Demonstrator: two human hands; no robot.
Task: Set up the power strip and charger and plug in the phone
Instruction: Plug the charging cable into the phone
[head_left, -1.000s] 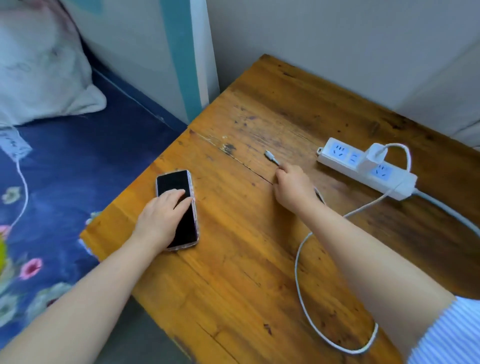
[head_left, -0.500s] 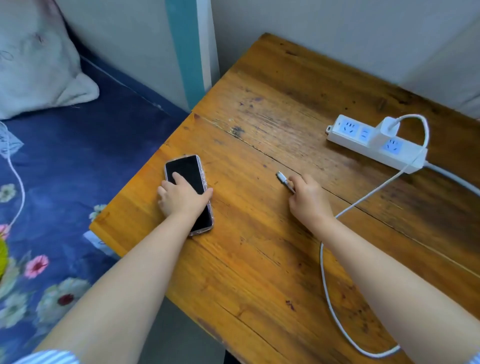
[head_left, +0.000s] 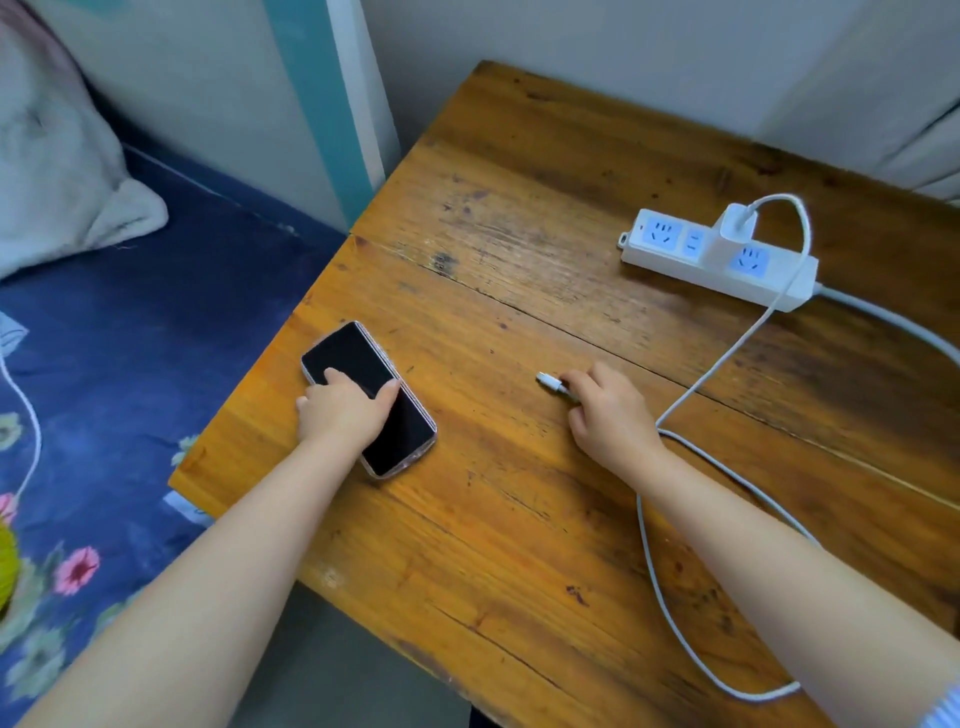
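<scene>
A black-screened phone (head_left: 363, 364) lies flat near the left edge of the wooden table (head_left: 519, 519). My left hand (head_left: 343, 410) rests on it, fingers curled over its sides. My right hand (head_left: 608, 415) pinches the white charging cable (head_left: 727, 364) just behind its connector tip (head_left: 548, 380), which points left toward the phone, a hand's width away. The cable loops back to a white charger (head_left: 732, 231) plugged into the white power strip (head_left: 675, 260) at the back right.
A bed with a blue floral sheet (head_left: 130, 364) and a pale pillow (head_left: 57, 171) lies left of the table. A wall (head_left: 623, 62) stands behind. The power strip's grey cord (head_left: 904, 327) runs off to the right. Cable slack loops by the table's front edge.
My right hand has drawn the connector nearer and leftward toward the phone. My left hand has closed around the phone, which has turned slightly on the table.
</scene>
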